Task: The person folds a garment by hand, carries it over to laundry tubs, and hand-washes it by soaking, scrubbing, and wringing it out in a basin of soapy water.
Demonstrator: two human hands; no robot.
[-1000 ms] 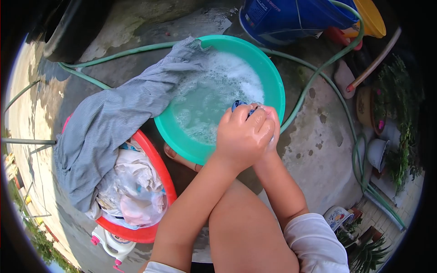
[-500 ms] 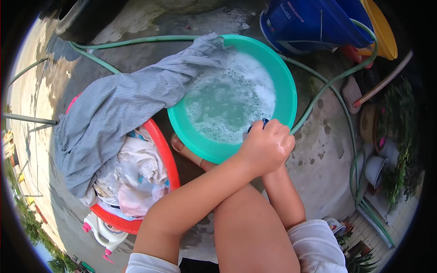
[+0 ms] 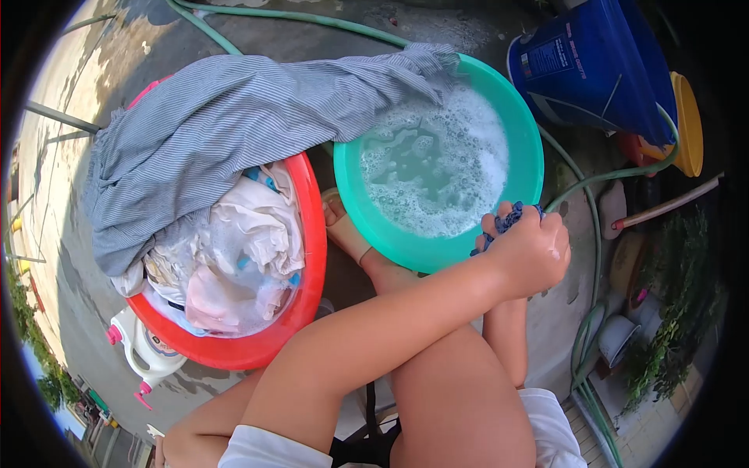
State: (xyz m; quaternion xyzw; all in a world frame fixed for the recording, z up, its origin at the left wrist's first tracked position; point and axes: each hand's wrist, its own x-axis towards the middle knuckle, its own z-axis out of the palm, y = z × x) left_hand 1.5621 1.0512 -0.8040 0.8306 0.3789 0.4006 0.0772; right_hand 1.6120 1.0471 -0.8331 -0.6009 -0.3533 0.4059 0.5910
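Observation:
My left hand [image 3: 532, 253] is closed around a bunched dark blue cloth [image 3: 515, 218], above the near right rim of a green basin [image 3: 355, 214]. My right hand [image 3: 490, 222] lies mostly hidden behind the left one; a few curled fingers show against the same cloth. Foamy, cloudy water [image 3: 421, 168] fills much of the basin. A grey striped garment [image 3: 226, 117] stretches from the basin's far left edge across to a red tub [image 3: 312, 234]. In that tub, pale wet clothes [image 3: 250, 226] sit in suds.
A white detergent bottle [image 3: 148, 347] with pink caps stands beside the red tub. At the far right are a blue bucket [image 3: 585, 70] and a yellow container [image 3: 686, 129]. A green hose [image 3: 312, 15] runs across the concrete. Plants [image 3: 663, 312] and a pale bowl [image 3: 618, 339] are along the right.
The view has shifted, so the tubs sit differently in it. Both hands have moved a little outward over the basin's rim, and more of the dark blue cloth shows between the fingers.

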